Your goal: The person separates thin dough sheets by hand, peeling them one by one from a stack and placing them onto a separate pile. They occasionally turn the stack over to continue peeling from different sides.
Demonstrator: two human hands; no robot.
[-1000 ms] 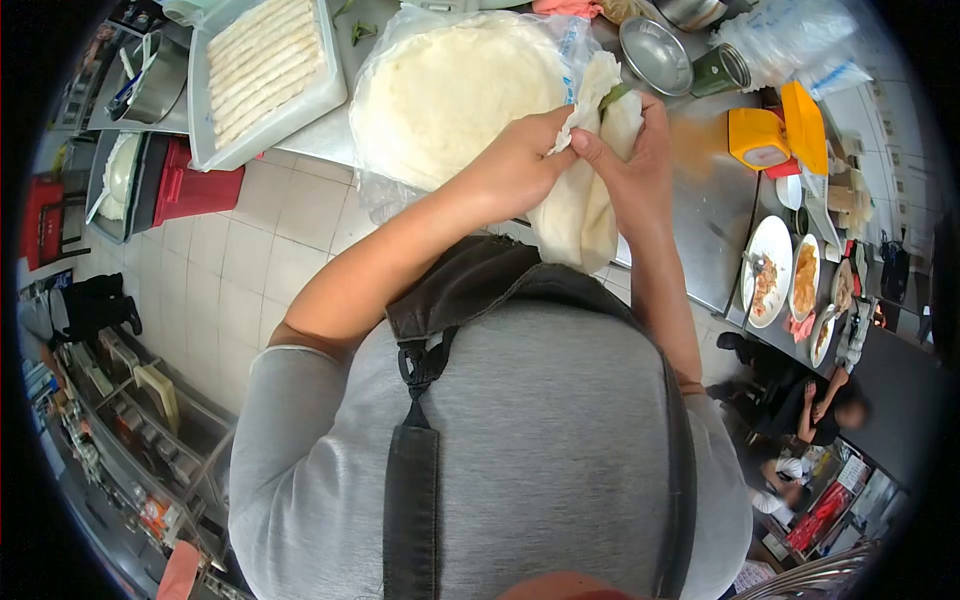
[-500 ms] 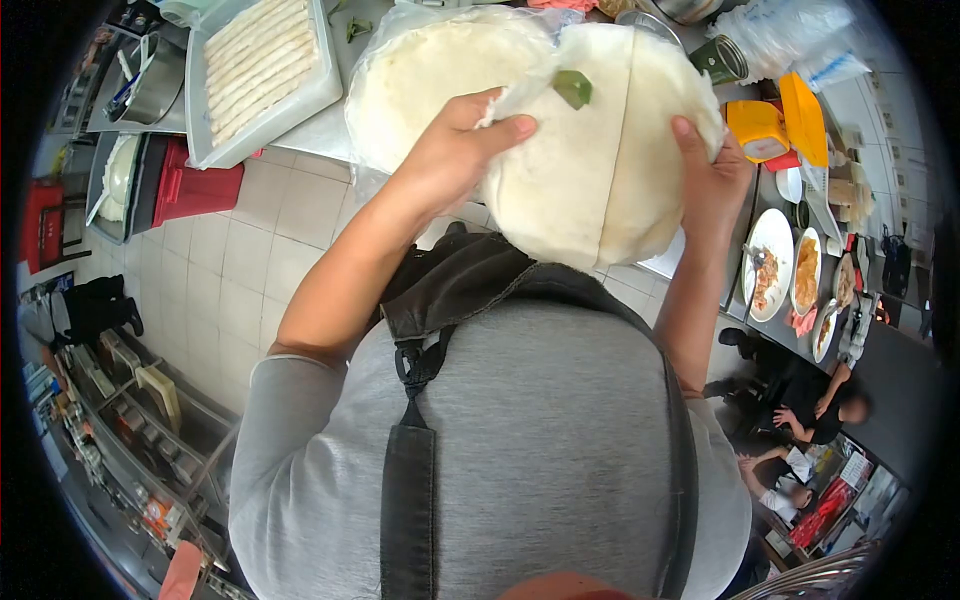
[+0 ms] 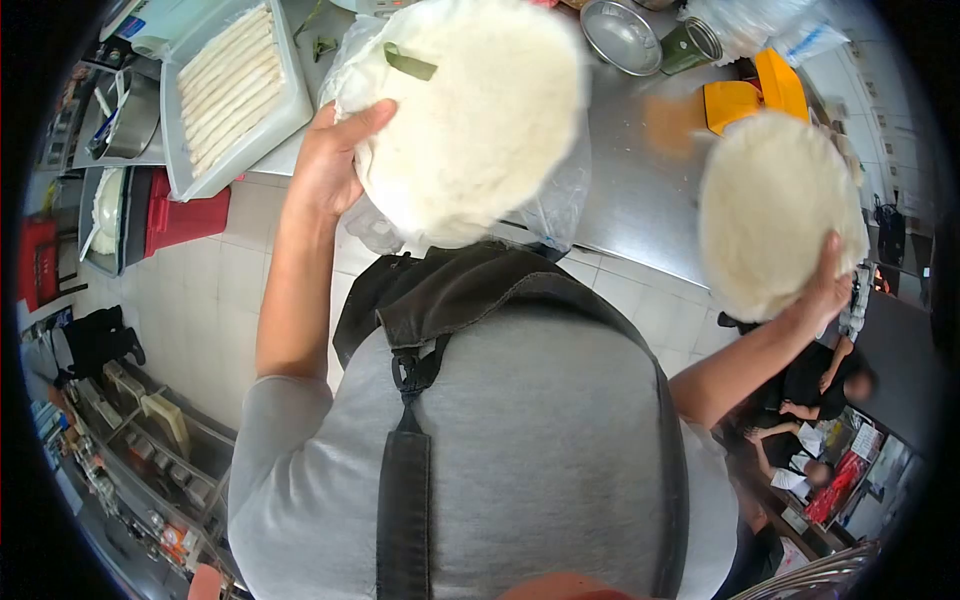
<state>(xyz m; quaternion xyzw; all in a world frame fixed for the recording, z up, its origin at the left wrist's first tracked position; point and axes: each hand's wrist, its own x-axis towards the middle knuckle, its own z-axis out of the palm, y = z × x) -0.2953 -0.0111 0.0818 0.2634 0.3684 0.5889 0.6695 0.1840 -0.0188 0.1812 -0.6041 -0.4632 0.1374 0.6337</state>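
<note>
My left hand [image 3: 340, 160] grips the left edge of a round, pale sheet of thin dough skin [image 3: 480, 120], thumb on top. A strip of green leaf [image 3: 410, 62] lies near that sheet's upper left edge. Clear plastic [image 3: 562, 195] shows beneath and around it over the counter. Out to the right, my right hand [image 3: 828, 285] holds a second round dough skin [image 3: 770, 210] by its lower right edge, thumb across its face. This one is tilted and slightly blurred, in front of the yellow container.
The steel counter [image 3: 630, 215] runs across the top. A white tray of long rolls [image 3: 300, 110] stands left, a metal bowl [image 3: 620, 38] and green jar [image 3: 690, 47] at the back. A yellow container [image 3: 735, 105] is right. People [image 3: 800, 400] are at lower right.
My hands have moved apart. The right one has carried a dough skin far to the right, while the left has shifted left with the leaf-topped one, over the plastic.
</note>
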